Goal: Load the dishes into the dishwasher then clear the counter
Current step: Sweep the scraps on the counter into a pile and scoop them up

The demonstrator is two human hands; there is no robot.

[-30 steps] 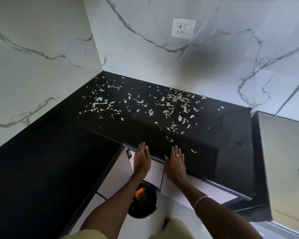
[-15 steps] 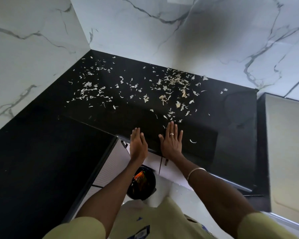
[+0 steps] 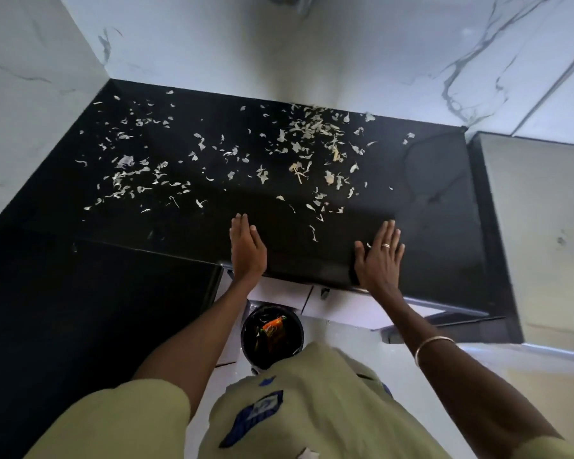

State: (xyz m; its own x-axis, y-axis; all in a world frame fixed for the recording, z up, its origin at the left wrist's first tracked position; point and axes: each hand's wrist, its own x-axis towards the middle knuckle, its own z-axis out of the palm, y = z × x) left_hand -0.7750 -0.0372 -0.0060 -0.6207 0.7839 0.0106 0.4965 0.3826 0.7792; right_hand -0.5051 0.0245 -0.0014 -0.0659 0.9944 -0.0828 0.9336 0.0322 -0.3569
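My hands have spread apart since a moment ago, when they lay side by side at the front edge of the worktop [image 3: 444,207]. My left hand [image 3: 247,251] lies with fingers straight and together, holding nothing; my right hand [image 3: 380,256], ring on one finger, rests flat with fingers slightly fanned, also holding nothing. The scraps [image 3: 299,150] lie scattered from the back left corner to the back edge. The bin [image 3: 272,336] stands on the floor below the front edge
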